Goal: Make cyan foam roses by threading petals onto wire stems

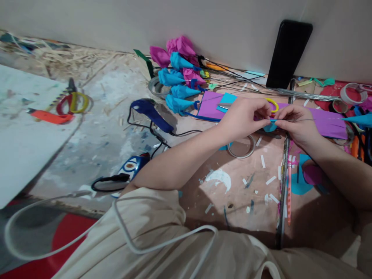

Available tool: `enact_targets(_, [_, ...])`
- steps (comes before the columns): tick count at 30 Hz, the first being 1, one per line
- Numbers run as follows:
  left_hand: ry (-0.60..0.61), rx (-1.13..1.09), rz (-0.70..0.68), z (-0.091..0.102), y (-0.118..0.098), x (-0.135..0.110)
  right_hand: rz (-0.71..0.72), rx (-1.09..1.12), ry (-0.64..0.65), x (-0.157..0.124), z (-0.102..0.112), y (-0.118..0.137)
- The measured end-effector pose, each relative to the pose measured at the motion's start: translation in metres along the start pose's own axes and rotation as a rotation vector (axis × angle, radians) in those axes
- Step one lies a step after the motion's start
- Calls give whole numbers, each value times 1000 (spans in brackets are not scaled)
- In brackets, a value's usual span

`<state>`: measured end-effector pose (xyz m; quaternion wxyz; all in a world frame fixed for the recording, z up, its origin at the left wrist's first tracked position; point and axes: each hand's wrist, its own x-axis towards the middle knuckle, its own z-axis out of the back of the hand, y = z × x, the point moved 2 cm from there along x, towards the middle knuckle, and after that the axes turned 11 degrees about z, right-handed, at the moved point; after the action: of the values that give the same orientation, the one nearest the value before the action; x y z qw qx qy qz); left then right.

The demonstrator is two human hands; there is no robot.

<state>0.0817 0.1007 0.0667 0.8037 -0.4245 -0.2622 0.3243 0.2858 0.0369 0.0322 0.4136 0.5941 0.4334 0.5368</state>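
My left hand point(252, 112) pinches a small blue paper piece point(271, 126) around a thin wire. From the other side, the fingertips of my right hand point(298, 122) are closed on the same piece and wire. The wire point(325, 119) runs out to the right towards a blue paper flower point(359, 119). Under both hands lies purple paper point(329, 123), with a blue paper square point(228, 100) on it. Scissors point(272, 104) with a yellow handle are partly hidden behind my fingers. Below my left wrist rests a tape roll point(241, 155).
Pink and blue paper flowers point(177, 97) on dark stems lie at the back. A black phone point(289, 54) leans on the wall. To the left are a dark blue corded tool point(154, 116), an orange cutter point(50, 116) and red-yellow-handled scissors point(79, 102). A white cable point(162, 248) crosses my lap.
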Motion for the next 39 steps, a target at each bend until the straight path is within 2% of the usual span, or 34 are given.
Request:
enact_targets(4, [-31,28,-21,0,-2,-2,6,47,-9,2,1,-1])
enact_targets(16, [-1,53,-52,-3,-2,-1,-4,49,-24,2,0,-2])
enact_targets(21, [4,53,-25,-3,1,-1,-1,34,-17,1,2,-3])
enact_targets(27, [-5,38,-11,-3,1,-1,36,5,-80,4,3,-6])
enact_targets(36, [47,35,-32,-12,5,1,-49,1,-97,7,-1,-3])
enact_targets(39, [35,32,-45,-13,9,2,-34,-6,-105,9,3,0])
